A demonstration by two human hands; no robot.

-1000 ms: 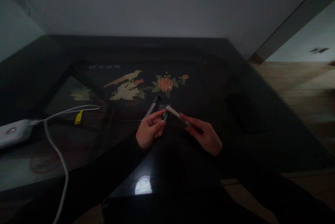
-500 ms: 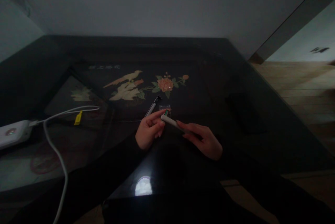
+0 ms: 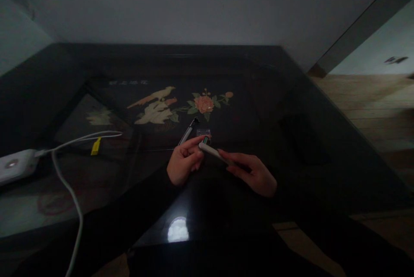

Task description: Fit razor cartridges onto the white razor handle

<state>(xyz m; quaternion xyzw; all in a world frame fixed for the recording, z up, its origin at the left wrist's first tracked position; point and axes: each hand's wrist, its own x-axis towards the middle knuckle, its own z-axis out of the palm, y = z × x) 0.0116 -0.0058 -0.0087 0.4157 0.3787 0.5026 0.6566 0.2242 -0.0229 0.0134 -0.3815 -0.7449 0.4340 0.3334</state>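
Observation:
A slim pale handle [image 3: 214,152] slants between my two hands above the dark table. My right hand [image 3: 254,173] is closed on its lower right end, thumb and fingers pinching it. My left hand [image 3: 185,160] is closed at the other end, with the index finger stretched behind it and the thumb at its tip. There a small green-striped piece [image 3: 205,140] shows; how it joins the handle is hard to make out. Just behind lies a small clear plastic case [image 3: 203,132]. A thin silver-and-black stick [image 3: 188,131] rests beyond my left hand, its near end hidden.
A white box-shaped device [image 3: 19,165] stands at the left, with a white cable [image 3: 69,186] running from it. A yellow tag [image 3: 95,146] hangs by the cable. A dark flat object [image 3: 304,139] lies at the right. The glossy table [image 3: 226,65] ends against a wall.
Almost nothing differs. My right hand has shifted very slightly to the right, and both hands keep their hold on the pale handle.

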